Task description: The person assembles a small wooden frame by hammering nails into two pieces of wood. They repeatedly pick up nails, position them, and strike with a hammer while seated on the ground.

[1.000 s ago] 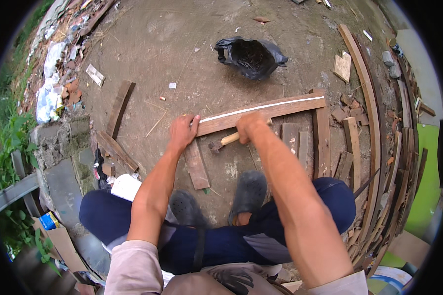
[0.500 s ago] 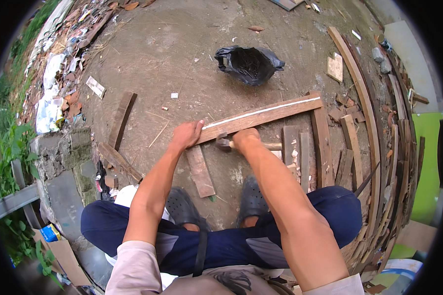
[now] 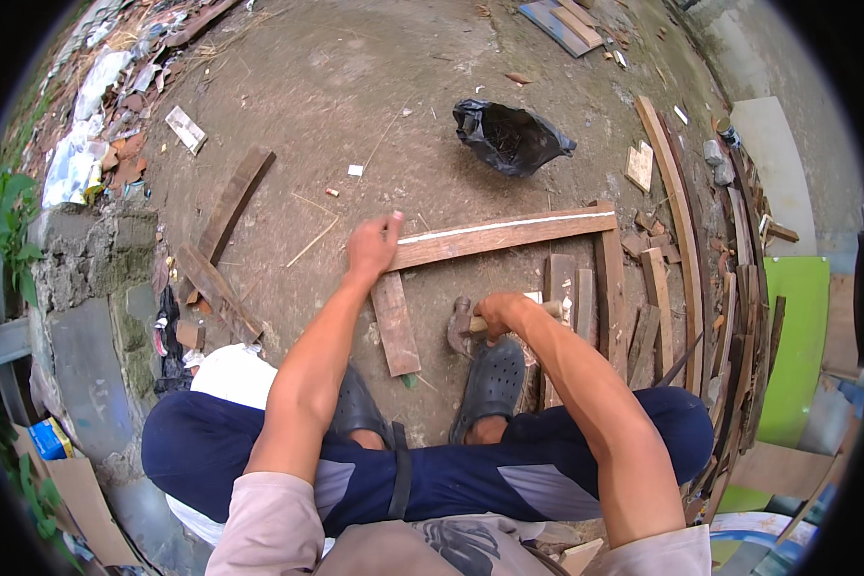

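Observation:
My left hand (image 3: 372, 248) is at the left end of a wooden batten (image 3: 509, 234) with a white stripe along it, fingers closed round the end. Under that end lies a short wooden board (image 3: 394, 324), slanting toward my left foot. The batten's right end rests on a longer wooden piece (image 3: 609, 293) running toward me. My right hand (image 3: 505, 313) is wrapped round the handle of a claw hammer (image 3: 459, 326), close below the head. The hammer is apart from the batten, above my right clog (image 3: 490, 386).
A black plastic bag (image 3: 514, 144) with dark thin bits inside stands beyond the batten. Loose timber (image 3: 686, 240) lies along the right, before a green panel (image 3: 799, 336). At left are two wood offcuts (image 3: 237, 204) and a concrete block wall (image 3: 96, 288).
My right hand has drawn the hammer back toward me, away from the batten. My left hand stays at the batten's left end, its thumb now raised. The whole view has shifted slightly.

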A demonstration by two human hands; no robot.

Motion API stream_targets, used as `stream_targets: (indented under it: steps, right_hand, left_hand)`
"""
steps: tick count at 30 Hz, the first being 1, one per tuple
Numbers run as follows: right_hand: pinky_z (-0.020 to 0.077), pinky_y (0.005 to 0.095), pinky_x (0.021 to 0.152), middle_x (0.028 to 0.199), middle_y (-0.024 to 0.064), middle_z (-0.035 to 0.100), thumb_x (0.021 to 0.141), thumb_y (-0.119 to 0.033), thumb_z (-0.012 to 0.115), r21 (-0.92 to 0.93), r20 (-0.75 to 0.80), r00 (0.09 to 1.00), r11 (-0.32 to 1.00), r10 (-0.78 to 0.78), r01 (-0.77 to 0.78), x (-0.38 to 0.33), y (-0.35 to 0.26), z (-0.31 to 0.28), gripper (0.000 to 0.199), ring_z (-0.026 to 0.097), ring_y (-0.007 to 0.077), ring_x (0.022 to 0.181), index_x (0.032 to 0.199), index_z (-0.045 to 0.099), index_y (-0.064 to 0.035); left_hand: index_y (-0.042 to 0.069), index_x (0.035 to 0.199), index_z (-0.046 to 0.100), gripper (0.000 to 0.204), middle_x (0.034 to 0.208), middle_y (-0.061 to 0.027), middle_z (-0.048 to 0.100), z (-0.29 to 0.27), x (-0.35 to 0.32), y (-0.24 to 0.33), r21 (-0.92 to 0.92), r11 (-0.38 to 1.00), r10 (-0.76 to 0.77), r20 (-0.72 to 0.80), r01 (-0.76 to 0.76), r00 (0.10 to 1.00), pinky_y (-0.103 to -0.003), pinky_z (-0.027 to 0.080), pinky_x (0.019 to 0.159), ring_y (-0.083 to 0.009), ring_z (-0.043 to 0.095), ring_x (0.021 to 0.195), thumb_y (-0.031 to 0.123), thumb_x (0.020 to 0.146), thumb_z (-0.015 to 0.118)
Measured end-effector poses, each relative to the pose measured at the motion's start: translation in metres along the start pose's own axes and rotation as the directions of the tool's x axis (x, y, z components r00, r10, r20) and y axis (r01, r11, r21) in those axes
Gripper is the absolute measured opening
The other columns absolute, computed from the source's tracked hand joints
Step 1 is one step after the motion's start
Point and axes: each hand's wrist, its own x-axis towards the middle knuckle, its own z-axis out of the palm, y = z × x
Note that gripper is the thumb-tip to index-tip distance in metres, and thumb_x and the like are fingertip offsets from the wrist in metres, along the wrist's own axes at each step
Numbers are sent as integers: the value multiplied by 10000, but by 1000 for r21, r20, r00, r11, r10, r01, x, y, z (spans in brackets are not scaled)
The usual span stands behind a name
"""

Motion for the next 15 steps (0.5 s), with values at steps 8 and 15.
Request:
stream_targets:
  steps: [8, 15]
  right_hand:
    - [509, 477, 993, 1263, 119, 708, 904, -522, 671, -8, -262, 964, 999, 48, -52, -8, -55, -10, 488, 656, 274, 1216, 1155, 747, -111]
    - [521, 414, 982, 1220, 176, 712, 916, -560, 645, 176, -298, 954, 983, 4, 50, 8, -127, 3, 645, 653, 325, 1212, 1243, 648, -4]
  left_hand:
    - [-68, 1231, 627, 609, 1183, -184, 702, 0, -37, -59, -796, 397, -676, 83, 457, 733, -378, 577, 835, -246, 691, 991, 492, 1062, 460]
    - [-32, 1273, 616, 537, 1246, -157, 671, -31, -35, -49, -667, 468, -495, 345, 580, 797, -386, 587, 874, -251, 680, 1093, 445, 1038, 537]
